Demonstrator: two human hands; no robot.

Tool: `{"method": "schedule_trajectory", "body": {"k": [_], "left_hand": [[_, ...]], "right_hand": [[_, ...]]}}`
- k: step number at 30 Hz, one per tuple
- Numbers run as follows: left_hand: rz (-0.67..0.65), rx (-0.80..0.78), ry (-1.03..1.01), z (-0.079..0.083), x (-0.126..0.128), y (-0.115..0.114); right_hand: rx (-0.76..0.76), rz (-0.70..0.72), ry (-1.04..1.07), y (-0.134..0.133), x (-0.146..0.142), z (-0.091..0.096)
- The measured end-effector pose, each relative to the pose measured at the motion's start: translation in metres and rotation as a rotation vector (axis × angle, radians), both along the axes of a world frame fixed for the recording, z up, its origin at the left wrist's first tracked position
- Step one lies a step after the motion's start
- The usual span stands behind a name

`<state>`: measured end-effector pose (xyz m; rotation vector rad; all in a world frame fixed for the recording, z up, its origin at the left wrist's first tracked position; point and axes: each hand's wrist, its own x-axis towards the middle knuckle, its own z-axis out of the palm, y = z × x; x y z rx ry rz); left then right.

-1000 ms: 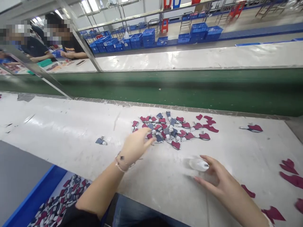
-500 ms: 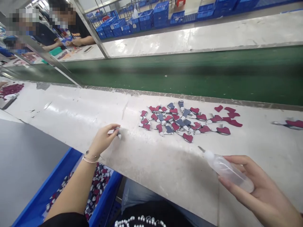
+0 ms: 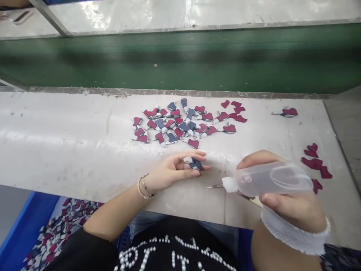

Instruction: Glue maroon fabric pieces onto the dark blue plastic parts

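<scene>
Translucent plastic squeeze bottle (image 3: 272,178), light and yielding, sits firmly in the right grip (image 3: 296,207), wrapped around its body. Left grip (image 3: 172,171) pinches a soft navy fabric piece (image 3: 196,164) by its edges.

A clear plastic squeeze bottle (image 3: 270,178) with a white nozzle and thin metal tip sits almost level in the right hand (image 3: 290,203), its tip pointing left. The left hand (image 3: 172,171) holds a small navy-and-white cut piece (image 3: 196,164) in its fingers, just below a loose scatter of burgundy and navy pieces (image 3: 179,122).
</scene>
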<state>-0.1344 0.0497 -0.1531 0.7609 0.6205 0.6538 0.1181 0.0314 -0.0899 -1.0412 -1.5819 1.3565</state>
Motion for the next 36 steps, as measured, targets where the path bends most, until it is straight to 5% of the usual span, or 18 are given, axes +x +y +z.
{"method": "schedule_trajectory", "body": {"k": [7,13,18,23,29,36], "left_hand": [[-0.16,0.011,-0.07,-0.018,0.003,-0.003],[-0.058,0.081,0.053,-0.027,0.002,0.0],[-0.123,0.03,0.029,-0.027,0.007,-0.003],[-0.179,0.04,0.098,-0.025,0.009,-0.006],[-0.193,0.004,0.064,-0.024,0.011,-0.005],[-0.194,-0.027,0.018,-0.023,0.011,-0.006]], "right_hand": [[-0.022,0.072,0.103,0.012,-0.001,-0.016],[-0.106,0.058,0.093,0.007,-0.004,-0.016],[-0.087,-0.018,0.069,0.0,-0.009,-0.019],[-0.098,0.092,0.059,-0.002,-0.012,-0.017],[-0.061,-0.111,-0.121,-0.005,-0.026,-0.013],[-0.021,-0.121,-0.207,-0.004,-0.028,-0.018]]}}
